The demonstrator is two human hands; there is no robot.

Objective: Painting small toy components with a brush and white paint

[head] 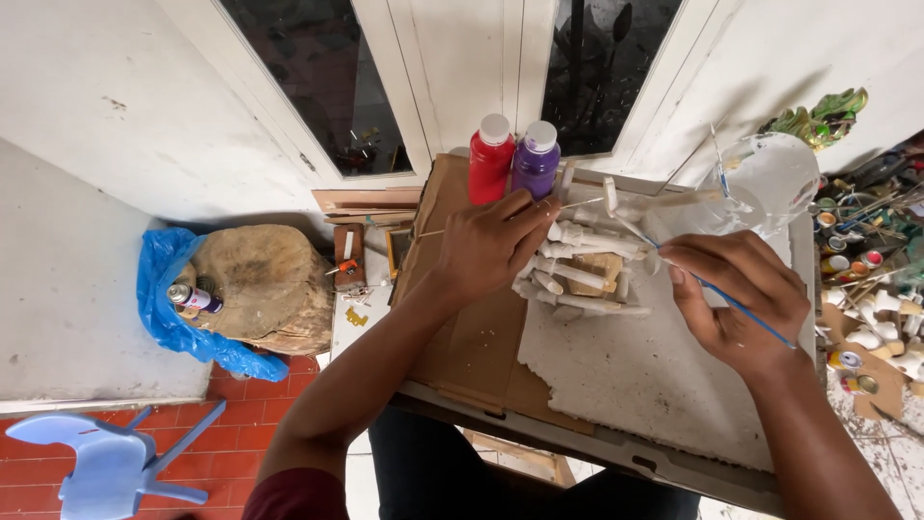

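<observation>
My left hand (493, 241) grips the left side of a small white-painted wooden model (582, 265) made of several round sticks, which stands on a white-coated board (635, 371). My right hand (741, 299) holds a thin blue-handled paintbrush (746, 310), its tip reaching the model's right side. Behind the model stand a red paint bottle (491, 159) and a purple paint bottle (535, 159), both with white caps.
A clear plastic cup (770, 183) lies at the board's far right. Brown cardboard (472, 337) covers the tabletop's left part. Small paint pots (847, 260) clutter the right edge. On the floor left lie a blue plastic chair (115, 462), a rock (265, 284) and a blue bag (164, 289).
</observation>
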